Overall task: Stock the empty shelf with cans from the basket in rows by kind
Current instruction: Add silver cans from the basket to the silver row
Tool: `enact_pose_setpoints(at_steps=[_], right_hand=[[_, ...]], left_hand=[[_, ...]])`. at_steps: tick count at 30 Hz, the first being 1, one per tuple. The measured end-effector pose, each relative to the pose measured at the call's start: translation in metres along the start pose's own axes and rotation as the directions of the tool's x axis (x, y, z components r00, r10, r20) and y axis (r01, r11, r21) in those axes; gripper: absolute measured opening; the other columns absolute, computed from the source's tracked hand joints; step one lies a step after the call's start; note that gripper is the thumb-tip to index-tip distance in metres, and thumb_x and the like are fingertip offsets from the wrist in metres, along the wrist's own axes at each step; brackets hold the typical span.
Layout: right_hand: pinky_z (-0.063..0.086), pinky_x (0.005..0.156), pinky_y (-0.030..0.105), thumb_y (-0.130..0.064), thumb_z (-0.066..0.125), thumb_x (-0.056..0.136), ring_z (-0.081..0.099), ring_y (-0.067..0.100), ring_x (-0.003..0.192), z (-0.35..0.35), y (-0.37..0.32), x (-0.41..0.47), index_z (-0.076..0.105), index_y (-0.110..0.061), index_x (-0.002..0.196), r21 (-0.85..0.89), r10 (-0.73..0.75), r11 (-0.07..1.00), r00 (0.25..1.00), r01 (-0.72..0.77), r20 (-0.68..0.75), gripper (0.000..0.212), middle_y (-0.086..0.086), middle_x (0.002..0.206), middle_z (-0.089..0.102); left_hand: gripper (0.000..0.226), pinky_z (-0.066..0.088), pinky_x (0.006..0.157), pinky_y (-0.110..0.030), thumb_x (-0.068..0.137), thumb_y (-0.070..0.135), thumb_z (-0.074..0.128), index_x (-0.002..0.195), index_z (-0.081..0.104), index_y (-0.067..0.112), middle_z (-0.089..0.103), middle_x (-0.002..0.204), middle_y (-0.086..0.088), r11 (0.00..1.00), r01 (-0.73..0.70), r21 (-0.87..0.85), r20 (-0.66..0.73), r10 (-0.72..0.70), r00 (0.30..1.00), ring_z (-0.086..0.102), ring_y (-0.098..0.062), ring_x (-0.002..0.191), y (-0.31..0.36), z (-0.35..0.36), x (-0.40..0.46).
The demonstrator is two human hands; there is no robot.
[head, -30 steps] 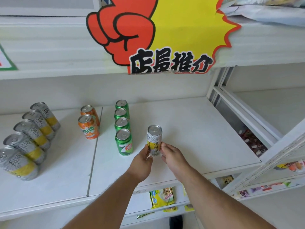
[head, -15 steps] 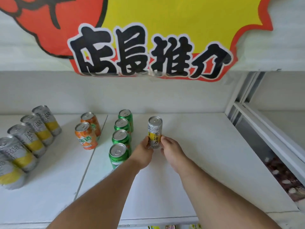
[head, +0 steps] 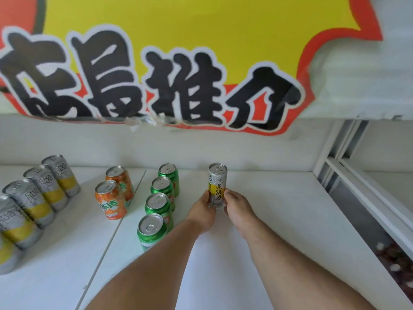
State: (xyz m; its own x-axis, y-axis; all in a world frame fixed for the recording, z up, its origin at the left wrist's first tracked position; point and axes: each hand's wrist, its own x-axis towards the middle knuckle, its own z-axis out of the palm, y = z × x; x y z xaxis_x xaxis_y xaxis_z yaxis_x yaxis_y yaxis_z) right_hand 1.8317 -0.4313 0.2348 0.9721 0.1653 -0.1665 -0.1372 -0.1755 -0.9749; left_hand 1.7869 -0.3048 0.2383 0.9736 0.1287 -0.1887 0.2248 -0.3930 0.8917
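Far left of my hands, squat silver-and-yellow aluminium cans [head: 42, 193] stand in a row on the white shelf [head: 268, 220], then two orange soda cans [head: 111, 200], then four green soda cans [head: 159, 205] just beside my left wrist. My left hand [head: 204, 209] and right hand [head: 238, 206] pinch the slim silver-and-yellow tea can [head: 217, 184] between them; it stands upright, long axis vertical, pull-tab top up.

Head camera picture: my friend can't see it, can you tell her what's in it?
Two hands, left hand and right hand, hold a slim silver-and-yellow can upright on a white shelf. Left of it stand rows of green cans, orange cans and silver cans, under a big yellow sign.
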Motion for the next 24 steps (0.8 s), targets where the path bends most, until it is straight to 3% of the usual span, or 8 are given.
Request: enact_pose_setpoints(at_steps=[2, 7, 10, 13, 15, 18, 20, 24], right_hand=[[0.050, 0.094, 0.038, -0.044, 0.043, 0.089, 0.065, 0.021, 0.098, -0.002, -0.001, 0.003, 0.071, -0.009, 0.098, -0.007, 0.010, 1.000, 1.000, -0.010, 0.006, 0.045, 0.007, 0.100, 0.075], [0.047, 0.110, 0.053, -0.028, 0.041, 0.104, 0.063, 0.031, 0.123, -0.004, 0.000, 0.004, 0.065, -0.003, 0.104, -0.062, -0.008, 0.998, 1.000, 0.010, 0.029, 0.034, 0.013, 0.115, 0.074], [0.046, 0.113, 0.048, -0.029, 0.044, 0.106, 0.064, 0.022, 0.118, -0.008, 0.001, -0.003, 0.072, -0.014, 0.097, -0.049, 0.019, 0.999, 0.999, -0.018, 0.034, 0.033, -0.001, 0.111, 0.074], [0.040, 0.120, 0.046, -0.037, 0.049, 0.104, 0.055, 0.016, 0.134, -0.014, 0.004, -0.016, 0.064, -0.012, 0.136, -0.015, 0.037, 0.999, 0.999, -0.038, -0.004, 0.044, 0.002, 0.143, 0.063], [0.038, 0.121, 0.046, -0.046, 0.051, 0.097, 0.051, 0.017, 0.140, -0.015, 0.004, -0.029, 0.057, -0.012, 0.145, -0.004, 0.052, 0.999, 0.999, -0.052, -0.018, 0.060, 0.004, 0.151, 0.056], [0.040, 0.118, 0.054, -0.047, 0.051, 0.098, 0.057, 0.032, 0.135, -0.011, 0.004, -0.057, 0.065, -0.005, 0.125, 0.013, 0.077, 0.997, 0.996, -0.077, -0.033, 0.052, 0.019, 0.139, 0.063], [0.040, 0.116, 0.059, -0.041, 0.049, 0.103, 0.054, 0.042, 0.132, -0.004, 0.000, -0.083, 0.060, 0.001, 0.125, 0.039, 0.102, 0.994, 0.994, -0.100, -0.046, 0.048, 0.031, 0.137, 0.056], [0.036, 0.116, 0.062, -0.034, 0.048, 0.107, 0.040, 0.045, 0.134, 0.022, -0.009, -0.143, 0.053, 0.002, 0.123, 0.083, 0.159, 0.984, 0.986, -0.155, -0.053, 0.039, 0.032, 0.139, 0.044]], left_hand=[[0.065, 0.049, 0.104, -0.035, 0.084, 0.015, 0.039, 0.142, 0.046, 0.043, 0.065, 0.127, 0.013, 1.000, 0.005, 0.004, 0.000, -0.005, 1.000, 0.059, -0.013, 0.117, -0.001, 0.000, 0.004], [0.064, 0.049, 0.105, -0.035, 0.085, 0.011, 0.039, 0.142, 0.045, 0.040, 0.065, 0.130, 0.009, 0.999, 0.014, 0.048, -0.006, -0.013, 1.000, 0.059, -0.016, 0.119, 0.003, -0.003, 0.008], [0.067, 0.039, 0.111, -0.029, 0.096, 0.011, 0.040, 0.158, 0.025, 0.030, 0.048, 0.151, 0.002, 0.998, 0.040, 0.042, -0.035, -0.039, 0.999, 0.047, -0.021, 0.137, 0.011, -0.001, -0.006], [0.072, 0.033, 0.115, -0.029, 0.099, 0.012, 0.041, 0.162, 0.010, 0.025, 0.032, 0.162, -0.002, 0.998, 0.071, 0.003, -0.056, -0.070, 0.996, 0.033, -0.021, 0.148, 0.014, 0.003, -0.028], [0.071, 0.034, 0.116, -0.030, 0.099, 0.012, 0.042, 0.162, 0.011, 0.024, 0.030, 0.163, -0.002, 0.998, 0.063, -0.011, -0.051, -0.064, 0.997, 0.032, -0.020, 0.149, 0.014, 0.004, -0.047], [0.069, 0.035, 0.117, -0.032, 0.100, 0.012, 0.042, 0.161, 0.014, 0.024, 0.034, 0.161, 0.000, 0.999, 0.042, -0.011, -0.015, -0.043, 0.999, 0.033, -0.016, 0.148, 0.012, 0.000, -0.080], [0.069, 0.034, 0.119, -0.035, 0.100, 0.013, 0.044, 0.161, 0.014, 0.022, 0.031, 0.163, 0.000, 0.999, 0.034, -0.004, 0.014, -0.034, 0.999, 0.031, -0.012, 0.149, 0.007, -0.007, -0.100], [0.065, 0.036, 0.117, -0.033, 0.101, 0.013, 0.046, 0.161, 0.020, 0.019, 0.035, 0.161, 0.000, 0.999, 0.013, -0.033, 0.068, -0.011, 0.998, 0.036, -0.010, 0.146, -0.001, -0.026, -0.147]])
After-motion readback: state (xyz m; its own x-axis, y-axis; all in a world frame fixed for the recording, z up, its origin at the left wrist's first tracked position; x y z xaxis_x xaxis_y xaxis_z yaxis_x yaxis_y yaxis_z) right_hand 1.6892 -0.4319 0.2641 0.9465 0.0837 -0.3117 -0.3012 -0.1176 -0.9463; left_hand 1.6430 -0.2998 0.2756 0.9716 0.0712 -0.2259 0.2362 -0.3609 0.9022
